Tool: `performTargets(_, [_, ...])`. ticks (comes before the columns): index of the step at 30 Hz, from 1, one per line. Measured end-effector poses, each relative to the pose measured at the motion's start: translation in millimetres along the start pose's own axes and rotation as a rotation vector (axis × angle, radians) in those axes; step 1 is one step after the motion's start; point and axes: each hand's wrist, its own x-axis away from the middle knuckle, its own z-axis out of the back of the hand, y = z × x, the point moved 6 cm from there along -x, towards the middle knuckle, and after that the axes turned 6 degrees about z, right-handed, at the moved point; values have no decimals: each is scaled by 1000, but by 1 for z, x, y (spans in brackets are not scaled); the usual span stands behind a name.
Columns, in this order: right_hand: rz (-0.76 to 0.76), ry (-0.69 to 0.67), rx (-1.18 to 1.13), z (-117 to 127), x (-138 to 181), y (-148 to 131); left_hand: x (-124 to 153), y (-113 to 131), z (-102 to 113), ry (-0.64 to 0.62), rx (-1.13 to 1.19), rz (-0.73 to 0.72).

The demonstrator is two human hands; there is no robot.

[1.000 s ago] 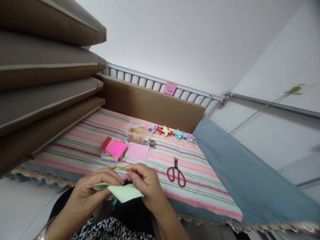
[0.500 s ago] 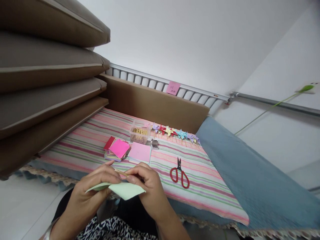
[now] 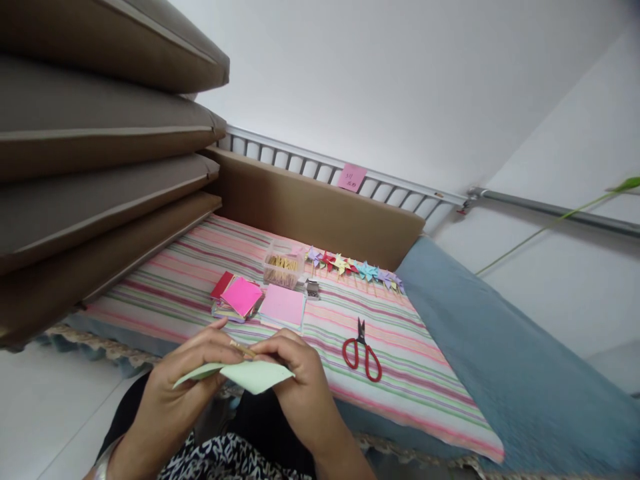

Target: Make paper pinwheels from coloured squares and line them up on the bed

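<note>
Pale green paper (image 3: pixel 257 377) has tipped flatter since a second ago, its right corner now higher, against the right hand (image 3: pixel 303 373). Leftmost, the left hand (image 3: pixel 187 353) grips this sheet between thumb and fingers; a narrow curved edge shows at that hand's outer side, while a broad pointed flap spreads between both hands. Just above the flap slants a thin tan stick (image 3: pixel 243 349), pinched in the right hand's fingertips. Right of that hand, red-handled scissors (image 3: pixel 361 335) lie on striped cloth (image 3: pixel 415 373).
</note>
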Motion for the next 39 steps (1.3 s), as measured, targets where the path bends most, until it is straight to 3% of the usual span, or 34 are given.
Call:
performTargets(28, [25,-36,10,-2,4,-1,4,-3,1,13,13,38])
performTargets(39, [77,2,3,-3,5,-3,9,-14,5,72,89,132])
